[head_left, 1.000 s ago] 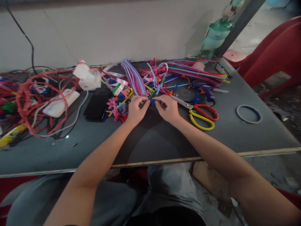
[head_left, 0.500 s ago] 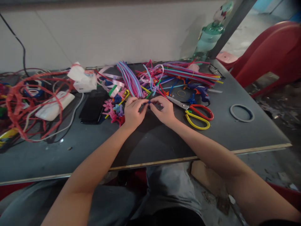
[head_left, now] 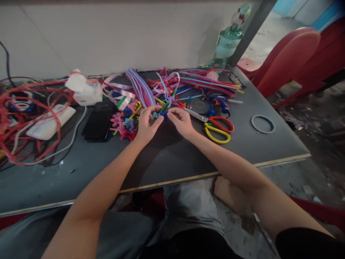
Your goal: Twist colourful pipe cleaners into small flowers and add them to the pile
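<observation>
Between my hands is a small dark blue pipe cleaner piece [head_left: 164, 113]; its exact shape is blurred. My right hand [head_left: 180, 122] pinches its right end between thumb and fingertips. On the other side, my left hand [head_left: 148, 124] has its thumb and forefinger spread apart around the piece's left end, with no clear grip on it. Several pink, red and blue pipe cleaner flowers [head_left: 124, 126] lie beside my left wrist. Scissors [head_left: 215, 126] with one red and one yellow handle lie right of my right hand.
Bundles of pipe cleaners [head_left: 140, 86] lie behind my hands, near a blue glue gun [head_left: 219, 102]. A black phone [head_left: 98, 122], white adapter [head_left: 87, 93] and tangled red cord [head_left: 56, 140] are left. A tape roll [head_left: 263, 124] lies right; a green bottle [head_left: 226, 46] stands behind.
My left thumb and forefinger have parted from their pinch, and more of the blue piece shows. My right hand stays pinched. The whole view has shifted, so things appear further left.
</observation>
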Demonstrator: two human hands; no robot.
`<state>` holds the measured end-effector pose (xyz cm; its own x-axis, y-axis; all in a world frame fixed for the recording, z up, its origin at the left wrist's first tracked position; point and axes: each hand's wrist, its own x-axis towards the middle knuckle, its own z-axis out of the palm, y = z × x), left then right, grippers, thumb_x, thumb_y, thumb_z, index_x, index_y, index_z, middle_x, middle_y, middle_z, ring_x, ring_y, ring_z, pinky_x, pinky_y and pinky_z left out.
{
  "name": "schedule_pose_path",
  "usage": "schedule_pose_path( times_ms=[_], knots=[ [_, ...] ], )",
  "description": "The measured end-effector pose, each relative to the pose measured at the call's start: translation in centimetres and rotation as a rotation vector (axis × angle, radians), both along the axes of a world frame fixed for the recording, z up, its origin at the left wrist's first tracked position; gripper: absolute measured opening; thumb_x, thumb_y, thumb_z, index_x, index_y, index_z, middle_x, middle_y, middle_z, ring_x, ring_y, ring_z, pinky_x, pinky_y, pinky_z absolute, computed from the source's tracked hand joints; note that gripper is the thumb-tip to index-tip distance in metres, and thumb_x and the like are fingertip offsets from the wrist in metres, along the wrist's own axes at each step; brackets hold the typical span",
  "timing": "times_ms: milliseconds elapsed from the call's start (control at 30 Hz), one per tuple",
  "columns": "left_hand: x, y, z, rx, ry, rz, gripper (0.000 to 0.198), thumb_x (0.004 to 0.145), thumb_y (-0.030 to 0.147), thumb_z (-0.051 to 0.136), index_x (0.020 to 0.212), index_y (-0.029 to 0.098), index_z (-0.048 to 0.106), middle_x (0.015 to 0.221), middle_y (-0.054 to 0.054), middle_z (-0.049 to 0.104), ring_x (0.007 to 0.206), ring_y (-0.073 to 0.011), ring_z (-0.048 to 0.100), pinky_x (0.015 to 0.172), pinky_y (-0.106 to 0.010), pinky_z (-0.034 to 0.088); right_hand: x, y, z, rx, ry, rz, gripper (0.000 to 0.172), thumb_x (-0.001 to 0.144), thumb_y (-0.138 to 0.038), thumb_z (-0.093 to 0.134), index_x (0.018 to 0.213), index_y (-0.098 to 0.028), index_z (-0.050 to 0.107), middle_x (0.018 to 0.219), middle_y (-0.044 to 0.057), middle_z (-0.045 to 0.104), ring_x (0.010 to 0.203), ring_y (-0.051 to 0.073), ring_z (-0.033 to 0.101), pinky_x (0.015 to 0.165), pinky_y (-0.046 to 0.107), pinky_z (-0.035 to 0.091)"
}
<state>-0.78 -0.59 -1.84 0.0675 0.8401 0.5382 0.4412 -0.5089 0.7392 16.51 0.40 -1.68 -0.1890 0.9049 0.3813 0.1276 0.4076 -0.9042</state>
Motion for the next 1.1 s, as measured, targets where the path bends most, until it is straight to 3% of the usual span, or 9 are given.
schedule_pose_path(
  times_ms=[100,200,333,500,600,733,900,1033,1100],
  knots=[
    [-0.1,0.2,-0.2,-0.022,0.009,-0.1,0.041,0.091,0.042,0.064,0.126,0.021,0.066,0.128,-0.01,0.07,0.115,-0.0243,0.064,0.091,-0.036,0.053,-0.1,0.6,-0.4,-0.192,0.231,0.051,0.025,0.085,-0.045,0.064,0.085,-0.02,0.059,0.081,0.001,0.06,0.072,0.011,0.054,0.072,0.027,0.05],
    [-0.2,0.7,-0.8,-0.007,0.055,-0.153,0.03,0.089,0.03,0.062,0.116,0.019,0.07,0.117,-0.009,0.073,0.11,-0.0233,0.067,0.099,-0.039,0.054,-0.1,0.8,-0.5,-0.279,0.293,0.069,0.026,0.081,-0.044,0.07,0.083,-0.02,0.061,0.085,0.0,0.063,0.077,0.011,0.057,0.076,0.026,0.051],
    [-0.4,0.9,-1.2,0.046,0.128,-0.066,0.019,0.084,0.019,0.062,0.098,0.02,0.074,0.102,-0.006,0.074,0.1,-0.0211,0.068,0.094,-0.038,0.056,-0.2,0.4,-0.1,-0.316,0.273,0.094,0.026,0.076,-0.043,0.075,0.083,-0.019,0.068,0.083,0.0,0.064,0.077,0.01,0.057,0.074,0.025,0.051],
    [-0.3,0.7,-0.8,0.064,0.06,-0.028,0.017,0.091,0.034,0.064,0.096,0.021,0.075,0.094,-0.006,0.073,0.09,-0.0199,0.067,0.082,-0.035,0.056,-0.3,0.4,-0.1,-0.377,0.231,0.048,0.017,0.079,-0.036,0.07,0.077,-0.019,0.067,0.068,-0.003,0.059,0.063,0.009,0.05,0.061,0.023,0.045],
    [-0.1,0.7,-0.6,0.015,-0.013,-0.019,0.029,0.092,0.046,0.063,0.086,0.02,0.074,0.087,-0.006,0.072,0.082,-0.0189,0.066,0.079,-0.033,0.054,-0.1,0.4,0.1,-0.283,0.224,0.016,0.015,0.081,-0.033,0.068,0.082,-0.019,0.068,0.07,-0.002,0.063,0.061,0.009,0.053,0.061,0.024,0.047],
    [-0.1,0.8,-0.2,-0.199,-0.169,-0.113,0.043,0.087,0.06,0.065,0.073,0.019,0.07,0.072,-0.004,0.069,0.072,-0.0182,0.064,0.075,-0.032,0.053,0.7,-0.1,1.0,0.029,0.031,-0.079,0.026,0.088,-0.032,0.061,0.107,-0.021,0.075,0.081,0.001,0.073,0.068,0.013,0.063,0.064,0.027,0.052],
    [-0.1,0.6,-0.1,-0.359,-0.252,-0.209,0.033,0.083,0.05,0.07,0.073,0.019,0.069,0.072,-0.004,0.071,0.072,-0.0184,0.066,0.074,-0.033,0.054,1.5,-0.4,1.2,0.309,-0.264,-0.1,0.024,0.092,-0.028,0.063,0.107,-0.024,0.08,0.098,0.006,0.081,0.084,0.019,0.074,0.079,0.035,0.059],
    [0.0,0.9,-0.7,-0.384,-0.292,-0.214,0.023,0.081,0.042,0.071,0.077,0.019,0.073,0.074,-0.004,0.073,0.073,-0.0187,0.067,0.075,-0.034,0.056,1.6,-0.2,0.6,0.331,-0.342,-0.165,0.023,0.092,-0.021,0.065,0.108,-0.025,0.081,0.1,0.004,0.081,0.088,0.021,0.077,0.078,0.035,0.06],
    [-0.1,1.0,-1.0,-0.371,-0.322,-0.187,0.023,0.082,0.041,0.069,0.089,0.02,0.077,0.084,-0.004,0.076,0.079,-0.0196,0.069,0.071,-0.032,0.056,1.6,-0.1,0.4,0.344,-0.354,-0.179,0.021,0.092,-0.02,0.066,0.104,-0.025,0.081,0.1,0.003,0.082,0.089,0.02,0.077,0.08,0.033,0.061]
  ],
)
